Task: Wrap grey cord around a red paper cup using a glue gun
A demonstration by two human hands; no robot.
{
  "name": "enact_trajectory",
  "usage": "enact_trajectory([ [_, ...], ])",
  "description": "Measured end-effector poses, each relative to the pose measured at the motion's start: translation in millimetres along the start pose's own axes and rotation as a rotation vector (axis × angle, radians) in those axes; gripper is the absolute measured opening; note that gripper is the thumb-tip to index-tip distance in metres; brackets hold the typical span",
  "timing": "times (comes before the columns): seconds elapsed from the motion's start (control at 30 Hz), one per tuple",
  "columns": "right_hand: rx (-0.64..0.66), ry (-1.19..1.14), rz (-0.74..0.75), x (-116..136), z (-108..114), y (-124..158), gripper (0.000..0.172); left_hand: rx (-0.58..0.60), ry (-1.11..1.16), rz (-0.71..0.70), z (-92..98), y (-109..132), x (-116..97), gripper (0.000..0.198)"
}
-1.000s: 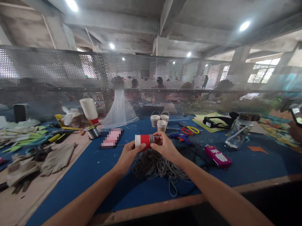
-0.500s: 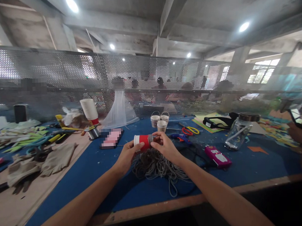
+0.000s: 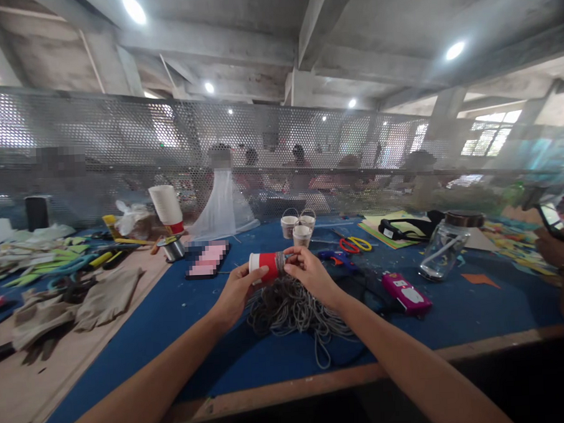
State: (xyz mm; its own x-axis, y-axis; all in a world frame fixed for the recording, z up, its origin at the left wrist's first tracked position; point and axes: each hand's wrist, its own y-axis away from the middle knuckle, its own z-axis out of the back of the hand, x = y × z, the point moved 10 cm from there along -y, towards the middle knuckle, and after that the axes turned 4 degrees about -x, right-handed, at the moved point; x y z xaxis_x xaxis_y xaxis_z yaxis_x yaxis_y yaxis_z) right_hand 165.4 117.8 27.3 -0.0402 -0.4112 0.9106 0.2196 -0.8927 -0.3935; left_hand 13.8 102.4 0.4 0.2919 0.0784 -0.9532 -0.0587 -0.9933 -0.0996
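On its side above the table lies a red and white paper cup (image 3: pixel 266 266), its rim toward the left. My left hand (image 3: pixel 237 289) grips it near the rim, thumb on the near side. Grey cord (image 3: pixel 280 261) is wound around the cup's base end. There my right hand (image 3: pixel 313 275) is closed, thumb and fingers pinching the cord against the cup; the exact fingertip contact is partly hidden. Directly below both hands spreads a loose tangled heap of the same grey cord (image 3: pixel 305 310).
Behind my hands stand three small handled buckets (image 3: pixel 302 235). To the right are scissors (image 3: pixel 353 244), a blue glue gun (image 3: pixel 337 258), a magenta box (image 3: pixel 406 293) and a glass jar (image 3: pixel 445 248). At left are a phone (image 3: pixel 207 259), stacked cups (image 3: pixel 164 204) and gloves (image 3: pixel 110 297). Another person's hand (image 3: pixel 557 246) holds a phone.
My right fingers have shifted slightly at the corded end of the cup. My left hand keeps its grip. At far right, the other person's phone has tilted and shows more of its screen.
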Motion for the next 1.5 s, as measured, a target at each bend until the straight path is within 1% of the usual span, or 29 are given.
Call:
enact_trajectory([
  [0.13, 0.019, -0.017, 0.017, -0.7, -1.8, -0.3, 0.032, -0.017, 0.018, 0.006, 2.1, -1.1, 1.3, 0.033],
  [0.3, 0.026, 0.032, 0.066, 3.6, -3.2, 1.1, 0.041, 0.0, 0.044, -0.001, 2.0, -2.3, 0.6, 0.031],
  [0.43, 0.037, 0.03, 0.057, 2.0, -3.4, 1.3, 0.039, 0.012, 0.05, 0.008, 0.2, -0.9, 0.3, 0.032],
  [0.6, 0.055, -0.01, 0.026, 1.0, -3.5, 0.7, 0.036, -0.007, 0.057, 0.016, 1.0, -0.5, 0.7, 0.031],
  [0.73, 0.053, -0.026, 0.031, 3.1, -3.7, 0.6, 0.033, -0.002, 0.061, 0.023, 0.4, -0.1, 0.0, 0.033],
  [0.93, 0.051, -0.005, 0.038, 3.0, -2.8, 0.9, 0.04, -0.004, 0.059, 0.031, 1.1, -0.6, 1.3, 0.032],
  [1.07, 0.055, 0.018, 0.05, 2.5, -1.3, 0.3, 0.036, -0.005, 0.057, 0.025, 2.0, -2.4, 2.3, 0.033],
  [1.2, 0.047, -0.01, 0.044, 3.0, -1.2, 0.1, 0.029, -0.005, 0.035, 0.005, 2.2, -2.5, 0.5, 0.035],
  [1.37, 0.029, 0.019, 0.045, 4.5, -0.4, 0.8, 0.035, -0.005, 0.003, -0.013, 1.3, -1.0, -1.7, 0.035],
  [1.5, 0.041, 0.044, 0.066, 6.4, -1.7, 1.4, 0.033, -0.022, 0.005, -0.013, 3.2, -1.7, -1.5, 0.038],
])
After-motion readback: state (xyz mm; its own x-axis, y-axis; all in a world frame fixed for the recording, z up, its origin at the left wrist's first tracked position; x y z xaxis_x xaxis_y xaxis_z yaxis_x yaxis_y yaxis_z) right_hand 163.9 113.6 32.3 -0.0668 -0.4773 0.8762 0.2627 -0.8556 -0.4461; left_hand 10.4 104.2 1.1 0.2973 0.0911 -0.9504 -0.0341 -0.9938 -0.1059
